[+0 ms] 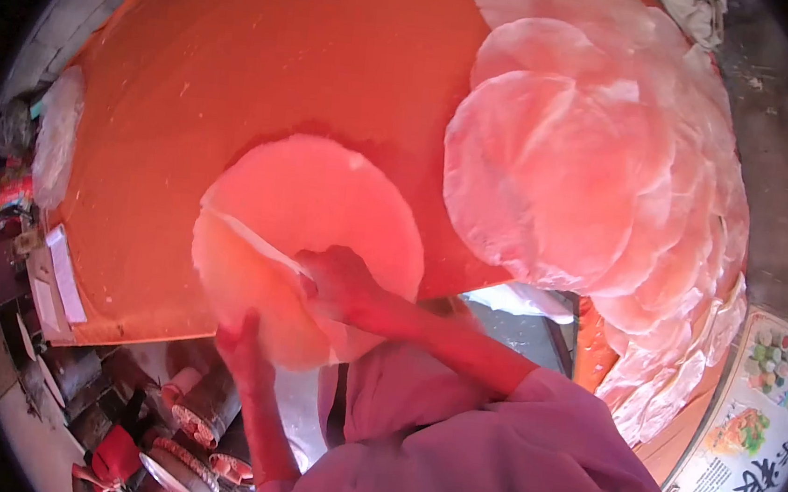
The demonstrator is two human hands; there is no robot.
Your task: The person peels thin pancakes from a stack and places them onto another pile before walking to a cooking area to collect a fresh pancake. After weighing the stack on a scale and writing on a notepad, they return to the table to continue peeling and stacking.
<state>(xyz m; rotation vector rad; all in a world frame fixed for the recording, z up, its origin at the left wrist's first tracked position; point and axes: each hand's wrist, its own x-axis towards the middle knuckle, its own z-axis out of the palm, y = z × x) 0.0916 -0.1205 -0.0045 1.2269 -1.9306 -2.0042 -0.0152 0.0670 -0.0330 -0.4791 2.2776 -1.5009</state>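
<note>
A thin round pancake [324,184] lies on the orange-covered table, its near part hanging over the front edge. A pale ridge, a raised edge or fold, crosses it from the left rim toward its middle. My right hand [339,283] is closed on this ridge near the middle of the pancake. Lower down, my left hand [243,345] holds the near left rim with its fingers closed; the fingertips are partly hidden. To the right, a large overlapping pile of similar thin pancakes [551,166] spreads along the table's right side.
The orange table cover [152,225] reaches far ahead. Clear plastic [57,137] lies at its left edge. Below left stand cylindrical bundles [206,408] and a red object [118,454]. A printed box [743,436] with food pictures is at the lower right.
</note>
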